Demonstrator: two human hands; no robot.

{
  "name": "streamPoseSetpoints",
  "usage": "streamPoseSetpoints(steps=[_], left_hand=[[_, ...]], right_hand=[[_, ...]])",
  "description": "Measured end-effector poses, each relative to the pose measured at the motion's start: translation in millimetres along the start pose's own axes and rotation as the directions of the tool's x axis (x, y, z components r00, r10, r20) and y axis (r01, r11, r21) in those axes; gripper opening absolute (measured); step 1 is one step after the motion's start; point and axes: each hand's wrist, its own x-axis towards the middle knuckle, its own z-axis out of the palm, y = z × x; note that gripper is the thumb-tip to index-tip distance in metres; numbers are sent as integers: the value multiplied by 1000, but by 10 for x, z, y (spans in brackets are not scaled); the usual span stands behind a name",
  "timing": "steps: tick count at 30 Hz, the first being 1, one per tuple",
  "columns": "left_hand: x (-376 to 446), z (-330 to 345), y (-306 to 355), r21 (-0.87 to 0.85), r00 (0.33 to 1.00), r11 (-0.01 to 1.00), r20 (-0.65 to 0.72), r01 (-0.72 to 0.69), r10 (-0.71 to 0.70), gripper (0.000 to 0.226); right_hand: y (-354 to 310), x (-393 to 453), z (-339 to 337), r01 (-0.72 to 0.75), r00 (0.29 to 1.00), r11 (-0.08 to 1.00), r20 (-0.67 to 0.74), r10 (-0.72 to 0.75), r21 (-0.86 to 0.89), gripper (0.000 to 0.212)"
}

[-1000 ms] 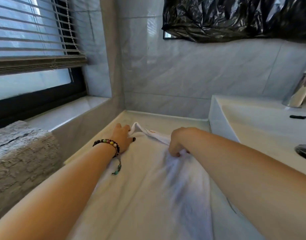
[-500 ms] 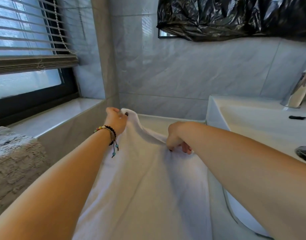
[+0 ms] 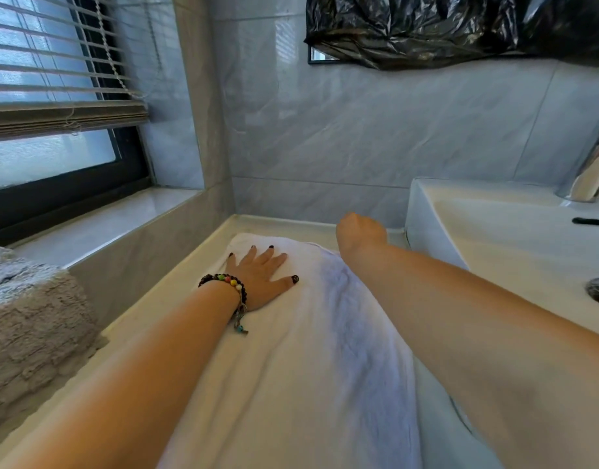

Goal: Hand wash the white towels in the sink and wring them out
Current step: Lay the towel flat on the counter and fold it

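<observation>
The scene is lit softly by daylight entering through the window (image 3: 51,157) at 9 o'clock, and faint glare is thrown onto the wall tiles (image 3: 359,137). A bluish shadow is cast on the towel (image 3: 355,350). Straight lines are bent towards the edges by wide-angle distortion, and detail is slightly softened throughout.

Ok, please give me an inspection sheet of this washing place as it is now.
Surface: pale countertop, mostly under the towel.
Job's things: white towel spread flat on the counter; sink looks dry, holding no towel.
Clutter: grey rough cloth at left.
Hands: left hand flat on the towel; right hand curled above its far edge, grip hidden.
Cables: nothing seen.
Surroundings: window blinds, tiled wall, black plastic sheet, faucet.
</observation>
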Motion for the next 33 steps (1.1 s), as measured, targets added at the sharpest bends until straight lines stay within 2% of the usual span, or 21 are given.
streamPoseSetpoints(steps=[1,3,5,6,8,10,12,15,18,21,24,26,29,33], left_hand=[[-17,-10,2,6,1000,1000,-6,3,-3,72],[-63,-40,20,25,999,1000,-38,8,-7,73],[-142,-92,72,94,995,996,-99,7,3,72],[-199,-125,103,116,992,993,-127,9,6,69],[-357,-204,175,55,989,998,-142,38,-30,63],[-588,-267,239,-49,992,996,-98,73,-78,62],[-868,-310,283,-82,996,994,-32,78,-80,63],[-1257,-254,218,-83,995,992,-18,98,-100,61],[-1562,-169,78,-91,980,977,-27,193,-196,53],[-1912,-106,-30,-137,956,950,-42,282,-290,47],[-2199,17,-111,-166,973,960,-19,224,-230,54],[-2292,136,-218,-92,987,983,16,160,-159,59],[-2358,204,-439,-53,984,983,34,174,-172,60],[-2535,189,-517,-150,976,973,-98,177,-192,65]], right_hand=[[-33,-17,45,-18,998,999,-59,20,38,42],[-120,-88,135,48,981,998,-190,-41,31,48],[-215,-215,207,149,970,982,-212,-123,113,41],[-255,-283,235,139,981,965,-162,-105,222,37],[-266,-312,292,32,999,906,-28,-23,422,38],[-172,-245,350,-101,995,876,70,77,471,51],[-77,-210,383,-209,974,867,174,144,453,65],[-183,-260,355,-186,979,838,166,116,513,69],[-397,-638,222,-101,991,794,127,29,599,58],[-467,-1423,68,90,980,804,93,-177,588,54],[-448,-2254,124,254,925,835,129,-357,488,73],[-384,-2573,268,287,897,877,213,-387,387,88],[-257,-2645,419,308,896,901,226,-382,304,91],[-235,-2801,325,295,916,885,155,-369,361,85]])
